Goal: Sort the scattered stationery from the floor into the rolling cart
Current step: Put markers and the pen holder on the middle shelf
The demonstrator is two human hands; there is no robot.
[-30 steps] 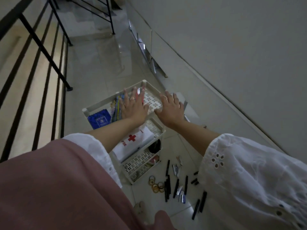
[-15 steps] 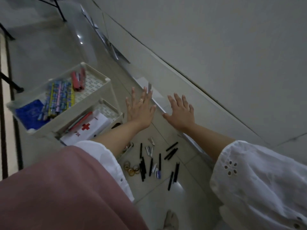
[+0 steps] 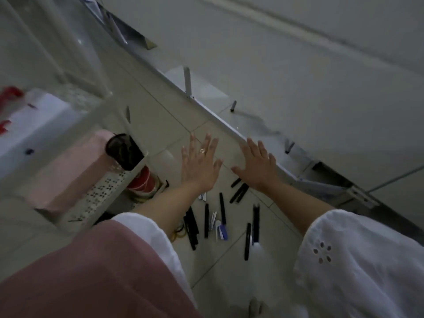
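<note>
Scattered on the floor [image 3: 220,278], lower centre of the frame: black pens [image 3: 221,207], a few white clips [image 3: 213,218], a small blue-and-white piece [image 3: 222,232], and yellowish rings [image 3: 177,234] half hidden behind the forearm [image 3: 169,210]. No pick-up yet.

Hovering above the pile, fingers straight and spread, holding nothing: left hand [image 3: 199,164] and right hand [image 3: 257,166].

For the pens: probably light, stiff and smooth, apt to roll on tile. Best pinched at mid-barrel, several gathered side by side. For the clips: small and flat, likely a fingertip job. For the rings: seemingly thin; hook through the middle.

At the left of the frame, blurred: the cart [image 3: 128,180]. On the upper tier, a white box [image 3: 34,125] with red marks. On the tier below, a pink box [image 3: 68,171] and a black mesh cup [image 3: 124,151]. Under that, a red roll [image 3: 142,182]; on a bottom tier or the floor, hard to tell.
</note>
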